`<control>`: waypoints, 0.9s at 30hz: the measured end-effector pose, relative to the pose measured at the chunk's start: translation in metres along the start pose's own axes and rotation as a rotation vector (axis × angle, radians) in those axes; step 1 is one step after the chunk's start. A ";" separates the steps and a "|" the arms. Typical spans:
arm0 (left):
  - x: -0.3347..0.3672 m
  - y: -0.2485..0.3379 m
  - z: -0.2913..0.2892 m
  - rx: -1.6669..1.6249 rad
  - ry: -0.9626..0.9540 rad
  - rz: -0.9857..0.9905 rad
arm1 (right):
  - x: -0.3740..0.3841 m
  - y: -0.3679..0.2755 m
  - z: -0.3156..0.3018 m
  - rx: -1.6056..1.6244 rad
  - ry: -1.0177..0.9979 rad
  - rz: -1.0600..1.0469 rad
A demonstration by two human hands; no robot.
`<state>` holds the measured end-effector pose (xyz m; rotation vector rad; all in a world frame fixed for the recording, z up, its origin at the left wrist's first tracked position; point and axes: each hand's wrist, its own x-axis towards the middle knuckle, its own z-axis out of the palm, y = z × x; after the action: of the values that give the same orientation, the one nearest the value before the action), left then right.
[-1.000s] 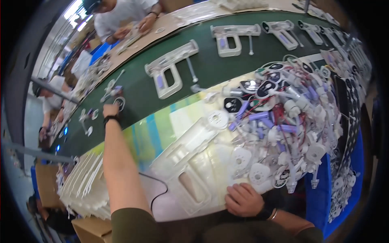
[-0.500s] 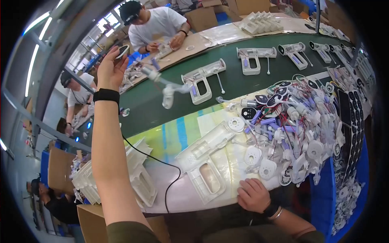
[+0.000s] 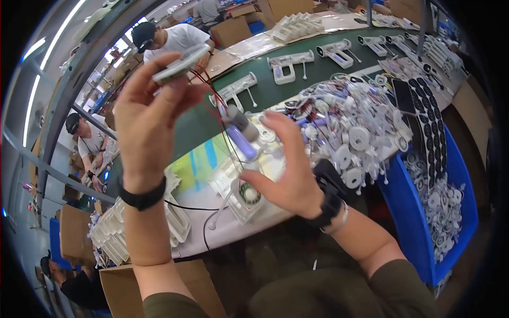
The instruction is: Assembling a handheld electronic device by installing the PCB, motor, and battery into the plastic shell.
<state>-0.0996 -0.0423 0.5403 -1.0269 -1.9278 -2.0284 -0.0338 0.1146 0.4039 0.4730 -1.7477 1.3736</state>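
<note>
One flat, pale oval plate (image 3: 183,63) is pinched between the thumb and fingers of your left hand (image 3: 147,121). Tilted, it has its long axis running from eight o'clock to two, and it sits at one o'clock from your palm, its lower end in your grip. Thin red and black wires (image 3: 218,103) hang from it toward five o'clock.

Below, a smooth purple cylinder (image 3: 242,143) leans from eleven o'clock to five, with a stubby grey cylinder (image 3: 243,123) just beside its upper end. Both lie at ten o'clock from your right hand (image 3: 294,185), whose thumb and forefinger are spread wide; you can't tell whether either fingertip touches them. At nine o'clock from that hand is a round white part (image 3: 248,194) with a green ring and domed middle.

A tangled heap of plastic parts (image 3: 339,119) lies at one o'clock from your right hand, a glossy blue bin (image 3: 405,212) at three.
</note>
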 end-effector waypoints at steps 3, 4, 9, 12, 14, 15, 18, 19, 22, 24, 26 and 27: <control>-0.035 -0.017 0.023 -0.014 0.020 0.012 | -0.008 0.007 0.014 0.265 -0.189 0.366; -0.043 -0.020 0.025 0.000 0.028 -0.016 | -0.010 0.011 0.008 0.281 -0.367 0.478; -0.071 -0.036 0.008 0.120 0.126 -0.038 | -0.026 0.022 -0.013 0.495 -0.631 0.498; -0.083 -0.038 0.001 0.143 0.160 -0.001 | -0.024 0.002 -0.016 0.987 -0.565 0.897; -0.089 -0.038 0.000 0.157 0.180 0.050 | -0.021 0.004 -0.021 0.969 -0.694 0.876; -0.090 -0.033 0.002 0.115 0.202 0.061 | -0.016 0.005 -0.022 0.956 -0.817 0.841; -0.098 -0.033 -0.008 0.025 0.255 0.048 | -0.001 0.001 -0.021 0.478 -0.858 0.381; -0.102 -0.033 -0.014 -0.016 0.249 0.032 | 0.008 -0.004 -0.026 0.341 -0.926 0.385; -0.113 -0.040 -0.017 -0.045 0.298 -0.018 | 0.031 -0.012 -0.029 0.327 -1.022 0.373; -0.122 -0.059 -0.019 -0.190 0.379 -0.097 | 0.036 0.009 -0.017 0.312 -1.065 0.218; -0.125 -0.091 -0.018 -0.242 0.517 -0.271 | 0.039 0.037 0.001 0.214 -1.196 0.134; -0.126 -0.118 -0.026 -0.170 0.578 -0.329 | 0.038 0.059 0.014 0.101 -1.246 0.229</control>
<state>-0.0794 -0.0906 0.3740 -0.0986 -1.7037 -2.3451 -0.1038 0.1284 0.3981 1.4339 -2.7567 1.4094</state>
